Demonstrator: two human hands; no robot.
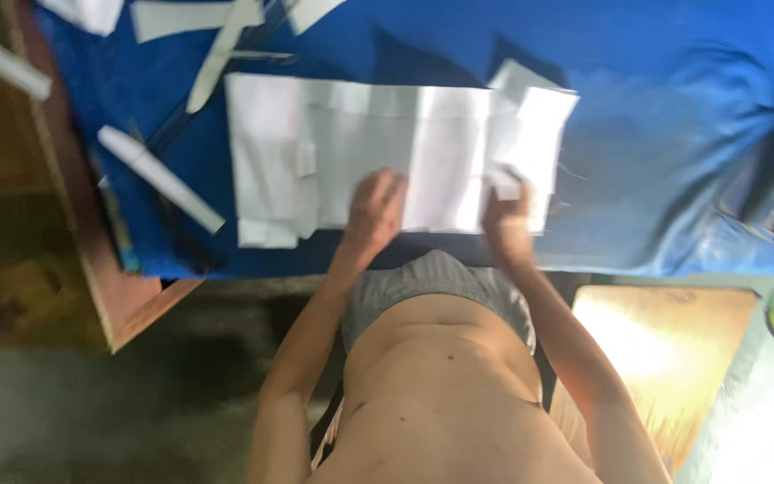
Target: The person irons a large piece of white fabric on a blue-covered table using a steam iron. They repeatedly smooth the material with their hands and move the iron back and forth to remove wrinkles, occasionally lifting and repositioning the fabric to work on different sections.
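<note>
Head view, blurred. Left hand (374,208) flat on near edge of white fabric panel (387,152), fingers spread, pressing rather than gripping. Right hand (505,215) at panel's 5 o'clock corner, fingers apparently pinched on the edge, though blur leaves that unsure. Panel lies at 12 o'clock from both hands, long axis 9-to-3, on blue cloth (656,134) covering the worktop. Thin, matte, creased rectangle with layered folds. White strips (161,177) at 9 o'clock, well apart. Wooden stool (665,341) at 4 o'clock.
</note>
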